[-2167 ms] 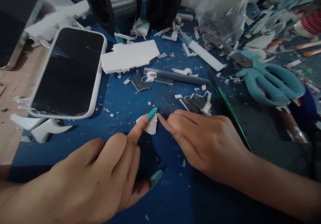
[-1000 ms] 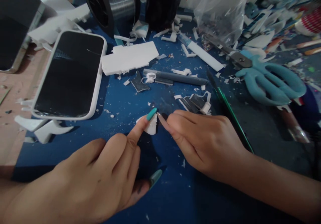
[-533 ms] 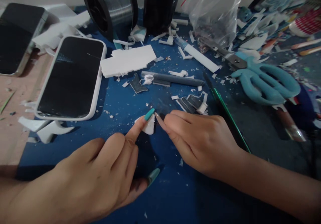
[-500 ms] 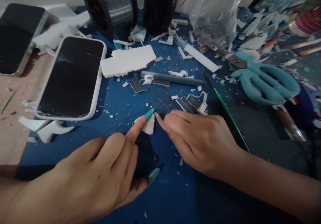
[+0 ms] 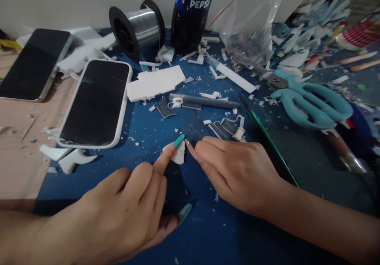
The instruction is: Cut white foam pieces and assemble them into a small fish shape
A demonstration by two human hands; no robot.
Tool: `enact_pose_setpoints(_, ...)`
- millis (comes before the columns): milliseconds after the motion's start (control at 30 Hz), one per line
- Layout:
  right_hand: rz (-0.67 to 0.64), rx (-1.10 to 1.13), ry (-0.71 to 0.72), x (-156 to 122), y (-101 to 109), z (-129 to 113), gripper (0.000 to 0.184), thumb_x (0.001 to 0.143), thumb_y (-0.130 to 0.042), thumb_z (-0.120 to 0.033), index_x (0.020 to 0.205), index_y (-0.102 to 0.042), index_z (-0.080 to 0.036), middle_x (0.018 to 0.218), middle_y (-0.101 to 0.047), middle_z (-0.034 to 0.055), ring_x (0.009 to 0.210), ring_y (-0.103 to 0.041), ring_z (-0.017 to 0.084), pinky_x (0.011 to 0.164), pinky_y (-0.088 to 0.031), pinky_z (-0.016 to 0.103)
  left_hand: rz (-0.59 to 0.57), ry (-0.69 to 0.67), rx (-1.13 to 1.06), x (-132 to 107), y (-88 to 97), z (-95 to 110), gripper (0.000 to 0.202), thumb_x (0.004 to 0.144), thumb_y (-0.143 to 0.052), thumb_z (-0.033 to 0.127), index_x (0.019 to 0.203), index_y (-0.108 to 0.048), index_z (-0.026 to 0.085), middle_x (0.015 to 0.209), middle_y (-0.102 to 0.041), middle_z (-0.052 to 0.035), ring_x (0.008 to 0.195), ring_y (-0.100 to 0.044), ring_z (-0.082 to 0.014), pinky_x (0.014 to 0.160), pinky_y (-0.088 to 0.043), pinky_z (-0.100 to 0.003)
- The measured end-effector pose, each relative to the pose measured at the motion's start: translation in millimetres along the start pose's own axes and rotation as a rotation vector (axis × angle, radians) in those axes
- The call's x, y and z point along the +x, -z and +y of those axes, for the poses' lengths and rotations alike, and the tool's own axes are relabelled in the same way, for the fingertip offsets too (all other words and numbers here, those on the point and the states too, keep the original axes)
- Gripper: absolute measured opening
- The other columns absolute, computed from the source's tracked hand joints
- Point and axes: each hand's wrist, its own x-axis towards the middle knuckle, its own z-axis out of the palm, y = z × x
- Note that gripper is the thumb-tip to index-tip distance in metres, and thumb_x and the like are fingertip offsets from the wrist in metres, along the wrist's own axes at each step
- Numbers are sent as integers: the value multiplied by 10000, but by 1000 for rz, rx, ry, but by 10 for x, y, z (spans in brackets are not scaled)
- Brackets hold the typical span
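A small white piece (image 5: pixel 179 155) with a rough edge lies flat on the blue work surface. My left hand (image 5: pixel 127 205) presses it down with the tip of its stretched index finger; the thumb stands well apart below, and the other fingers curl under. Close to the piece's right edge is my right hand (image 5: pixel 237 170), its fingers closed in a pinch, with a long nail pointing at the piece. Whatever it holds, if anything, is hidden. A green-handled craft knife (image 5: pixel 267 142) lies just beyond the right hand, partly covered by it.
Turquoise-handled scissors (image 5: pixel 311 98) lie to the right. At the back stand a wire spool (image 5: pixel 138 29), a Pepsi bottle (image 5: pixel 191 17) and a clear bag (image 5: pixel 249 31). Two phones, a white-framed one (image 5: pixel 96 102) and a dark one (image 5: pixel 35 65), lie left. White offcuts (image 5: pixel 157 82) are scattered around.
The view has tilted up a little, so everything sits slightly lower and more of the bottle shows. Both hands keep nearly the same pose at the white piece.
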Motion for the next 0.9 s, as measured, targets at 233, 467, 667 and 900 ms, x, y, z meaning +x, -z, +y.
enact_pose_setpoints(233,-67,20,18,31,31,-8,272,920,-412,-147,656,-453,-195,569,-458,-41,446,-372,93,451,-159,264,5,12,5,-10,-46,16,448,952,-335,294,892,-689,27,1168,-690,-250,512,-466,-164,378,-313,-337)
enact_pose_setpoints(467,-63,27,26,25,32,13,268,930,-398,-156,680,-488,-195,576,-471,-39,444,-367,94,449,-158,264,-15,15,0,-29,-4,17,435,956,-347,299,914,-690,35,1195,-684,-232,536,-484,-169,388,-328,-331)
enact_pose_setpoints(667,-46,13,33,23,29,15,268,934,-405,-172,681,-488,-198,582,-469,-41,441,-357,97,444,-158,269,0,27,-10,-21,-14,22,450,960,-355,312,916,-701,27,1146,-708,-224,535,-488,-174,394,-324,-340)
enact_pose_setpoints(900,-42,-20,34,15,48,-3,269,924,-404,-170,664,-466,-198,563,-442,-41,437,-344,100,441,-151,260,21,35,2,-4,9,7,477,966,-325,293,891,-725,45,1020,-757,-171,481,-481,-163,365,-313,-333)
